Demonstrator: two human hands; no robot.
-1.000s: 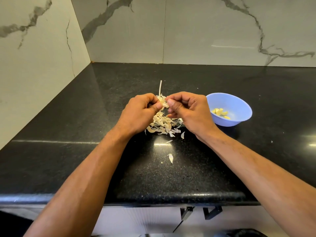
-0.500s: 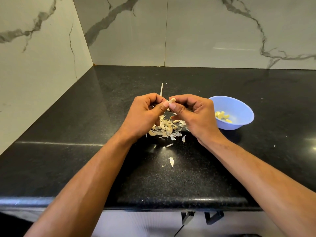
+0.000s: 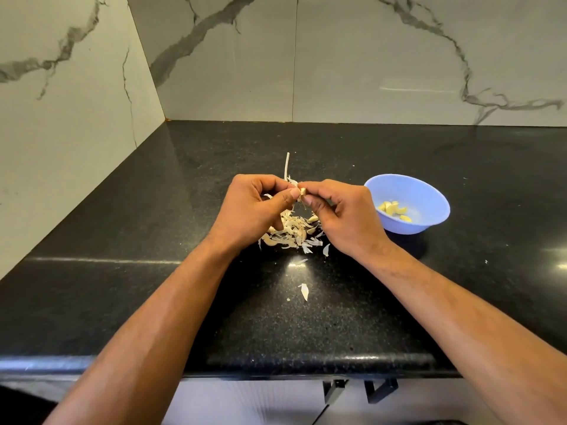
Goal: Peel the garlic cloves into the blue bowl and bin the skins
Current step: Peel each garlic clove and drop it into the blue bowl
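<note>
Black speckled counter, glossy, light glare on it. White marble wall with grey veins behind and left. Two dark brackets under front edge.

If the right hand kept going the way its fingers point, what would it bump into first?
Its fingers point leftward, so the right hand would probably first meet the left hand, with only the garlic clove they both pinch in between.

A home kitchen: black granite countertop, marble-veined wall tiles, cabinet handles below.
</note>
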